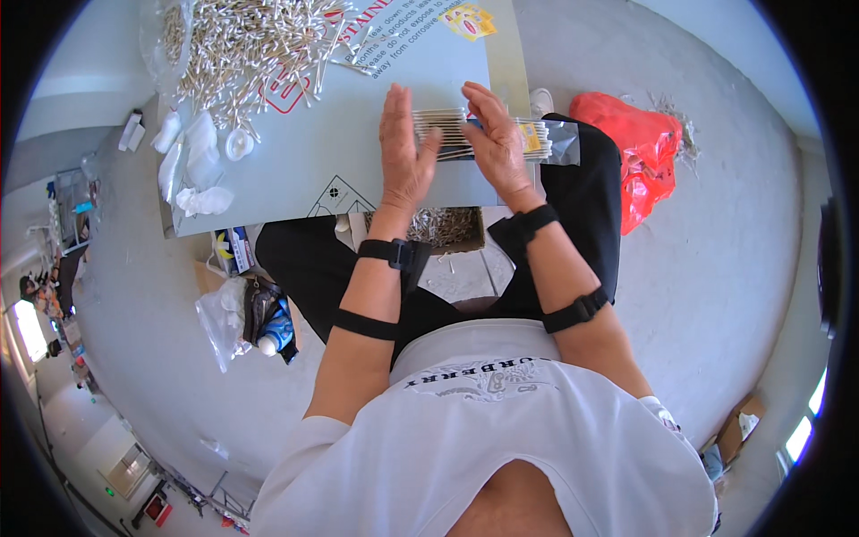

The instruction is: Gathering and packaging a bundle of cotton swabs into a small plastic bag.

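Note:
A flat row of cotton swabs [442, 124] lies crosswise between my two hands at the front of the metal-topped table [313, 170]. My left hand [404, 154] stands at the row's left end, fingers stretched upward and thumb resting near the swabs. At the other end, my right hand [497, 145] has its fingers extended and its thumb toward the row. Just right of it, partly hidden by that hand, a clear packet [562, 143] with a yellow label holds more swabs and sticks out past the table edge.
A large loose heap of cotton swabs [250, 58] covers the far left. White plastic wraps [202, 157] and a small white ring [239, 143] lie near it. Yellow labels [468, 21] sit far right. Below is a box of swabs [443, 228]; a red bag [631, 148] lies right.

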The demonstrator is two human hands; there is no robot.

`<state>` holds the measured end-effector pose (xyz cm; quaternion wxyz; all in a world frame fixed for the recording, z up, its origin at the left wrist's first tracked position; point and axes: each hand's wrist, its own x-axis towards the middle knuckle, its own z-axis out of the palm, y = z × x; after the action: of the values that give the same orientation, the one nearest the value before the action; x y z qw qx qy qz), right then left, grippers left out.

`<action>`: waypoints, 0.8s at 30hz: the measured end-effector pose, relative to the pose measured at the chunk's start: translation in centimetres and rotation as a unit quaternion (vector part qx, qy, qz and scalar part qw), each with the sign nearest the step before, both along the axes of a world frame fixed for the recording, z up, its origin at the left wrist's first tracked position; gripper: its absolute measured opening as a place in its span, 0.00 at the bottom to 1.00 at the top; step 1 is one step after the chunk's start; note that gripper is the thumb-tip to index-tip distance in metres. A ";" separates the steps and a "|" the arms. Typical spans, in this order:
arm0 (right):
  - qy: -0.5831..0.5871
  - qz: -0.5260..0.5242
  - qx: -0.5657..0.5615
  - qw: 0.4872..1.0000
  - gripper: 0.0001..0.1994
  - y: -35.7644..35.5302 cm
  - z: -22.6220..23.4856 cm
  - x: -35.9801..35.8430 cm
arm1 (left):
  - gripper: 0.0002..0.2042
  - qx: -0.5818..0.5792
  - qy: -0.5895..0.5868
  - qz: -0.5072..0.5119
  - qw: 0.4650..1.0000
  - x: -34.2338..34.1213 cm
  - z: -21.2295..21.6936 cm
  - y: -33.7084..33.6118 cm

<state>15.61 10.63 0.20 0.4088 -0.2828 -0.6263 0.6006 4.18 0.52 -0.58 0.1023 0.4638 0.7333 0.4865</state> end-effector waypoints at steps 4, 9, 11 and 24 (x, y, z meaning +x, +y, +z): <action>-0.281 0.132 0.336 0.890 0.28 1.6 2.2 2.3 | 0.37 -0.178 0.193 -0.069 0.962 0.1 1.4 -1.3; -0.329 0.135 0.431 0.829 0.29 1.6 1.3 2.2 | 0.38 -0.251 0.255 -0.088 0.930 0.4 0.6 -1.4; -0.336 0.105 0.431 0.831 0.26 1.1 1.0 2.0 | 0.37 -0.252 0.255 -0.089 0.929 0.4 0.5 -1.4; -0.313 0.057 0.454 0.832 0.19 0.6 0.4 2.4 | 0.38 -0.228 0.263 -0.067 0.935 2.2 0.4 -1.1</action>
<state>18.06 11.22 0.55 0.2388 -0.2022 -0.9378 0.1505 6.40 -0.61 -0.17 0.0409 0.5879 0.7922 0.1587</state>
